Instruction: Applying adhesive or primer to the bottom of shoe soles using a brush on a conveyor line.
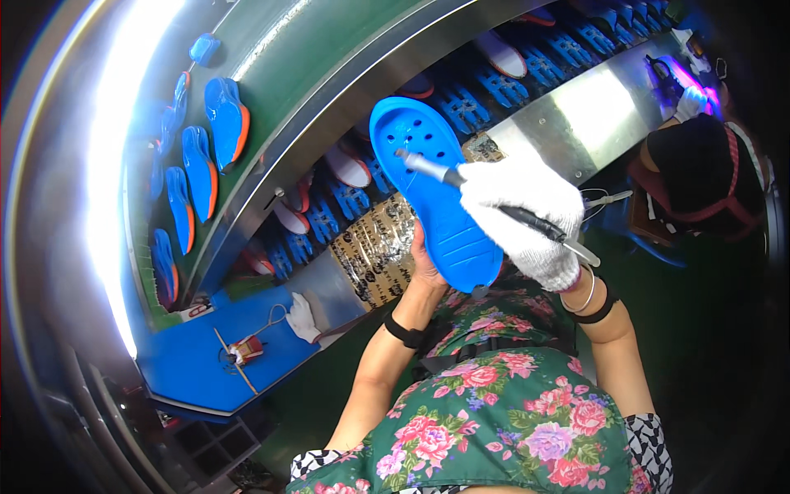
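Note:
A bright blue shoe insole (436, 206) is held up lengthwise, with a raised rim, several round holes at its far end and moulded ridges nearer me. My left hand (422, 255), bare, grips its near left edge; most of those fingers are hidden behind it. In a white knit glove, my right hand (527, 206) is closed round a slim dark-handled brush (432, 170). The brush's pale shaft crosses the insole and its brownish tip lies over the holed end; whether it touches the surface I cannot tell.
Beyond the metal edge (321, 107), finished-looking blue insoles with orange sides (200, 173) stand on a green belt. Under it, a rack (469, 111) holds blue clamps and soles. A white glove (302, 317) lies by a blue tabletop (193, 370). A co-worker (699, 173) sits at right.

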Tool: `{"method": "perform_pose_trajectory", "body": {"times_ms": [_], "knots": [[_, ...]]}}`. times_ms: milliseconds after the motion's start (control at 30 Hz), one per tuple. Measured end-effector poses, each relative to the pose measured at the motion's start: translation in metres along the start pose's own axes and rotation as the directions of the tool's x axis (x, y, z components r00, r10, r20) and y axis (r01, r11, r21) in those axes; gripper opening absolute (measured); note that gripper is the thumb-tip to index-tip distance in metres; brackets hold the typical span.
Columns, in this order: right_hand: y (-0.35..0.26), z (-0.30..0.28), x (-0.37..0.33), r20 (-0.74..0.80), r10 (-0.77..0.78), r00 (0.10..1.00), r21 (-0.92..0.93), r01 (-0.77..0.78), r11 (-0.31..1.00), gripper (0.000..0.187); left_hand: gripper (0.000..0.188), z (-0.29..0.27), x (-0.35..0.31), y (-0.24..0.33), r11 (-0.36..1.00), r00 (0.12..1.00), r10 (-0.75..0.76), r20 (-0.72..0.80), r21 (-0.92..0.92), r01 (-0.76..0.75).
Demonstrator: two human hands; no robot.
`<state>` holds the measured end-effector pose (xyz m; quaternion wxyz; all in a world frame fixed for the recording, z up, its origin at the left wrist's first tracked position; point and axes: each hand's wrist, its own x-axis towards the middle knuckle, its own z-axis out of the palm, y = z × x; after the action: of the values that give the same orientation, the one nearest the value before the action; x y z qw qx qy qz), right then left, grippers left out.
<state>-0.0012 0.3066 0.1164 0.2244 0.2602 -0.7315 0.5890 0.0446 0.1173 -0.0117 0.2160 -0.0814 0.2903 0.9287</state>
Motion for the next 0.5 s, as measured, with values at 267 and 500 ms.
{"method": "perform_pose_trajectory", "body": {"times_ms": [267, 500], "knots": [[-0.001, 0.013, -0.023, 0.063, 0.05, 0.997, 0.129, -0.058, 0.99, 0.025, 0.11, 0.019, 0.022, 0.005, 0.986, 0.982, 0.164, 0.088, -0.027, -0.162], [0.003, 0.026, -0.034, 0.039, -0.111, 0.993, -0.029, 0.112, 0.993, 0.026, 0.113, 0.035, 0.039, 0.023, 0.987, 0.975, 0.074, 0.208, -0.158, -0.041]]}}
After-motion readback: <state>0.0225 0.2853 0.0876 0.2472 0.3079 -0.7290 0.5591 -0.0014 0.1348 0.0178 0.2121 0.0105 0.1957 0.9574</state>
